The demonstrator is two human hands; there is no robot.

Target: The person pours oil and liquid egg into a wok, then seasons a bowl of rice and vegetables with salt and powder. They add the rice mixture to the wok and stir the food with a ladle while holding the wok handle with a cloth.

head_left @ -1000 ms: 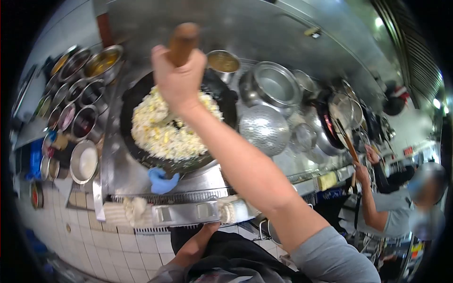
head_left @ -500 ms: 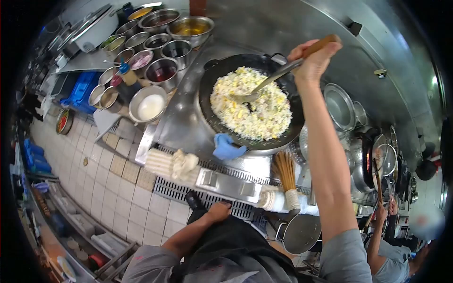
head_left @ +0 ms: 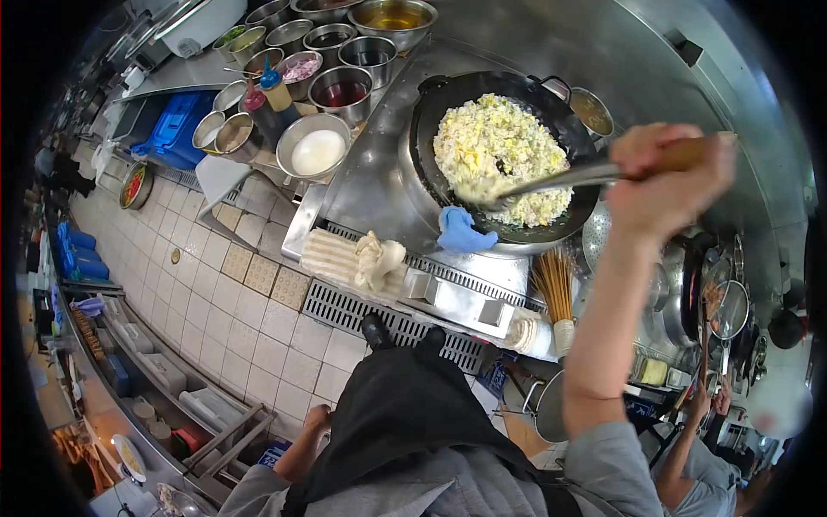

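Observation:
My right hand (head_left: 663, 185) is closed around the wooden handle of a wok spatula (head_left: 564, 179), a little blurred by motion. The spatula's metal end is in the near side of the fried rice (head_left: 500, 142), which has yellow egg bits through it. The rice lies in a black wok (head_left: 422, 142) on the steel range. A blue cloth (head_left: 465, 231) is bunched on the wok's near rim. My left hand (head_left: 319, 420) hangs low beside my dark apron, away from the range; its fingers are mostly hidden.
Metal bowls of ingredients, one with white contents (head_left: 319, 153), stand left of the wok with squeeze bottles (head_left: 274, 86). A folded striped towel (head_left: 336, 258) lies on the front ledge. A bamboo brush (head_left: 556, 284) and a pot (head_left: 549, 409) are right. Another person (head_left: 702, 465) works at far right.
My right hand has pulled the spatula nearer and to the right, dragging through the rice. My left hand has dropped back from my thigh to my side. The whole view has shifted.

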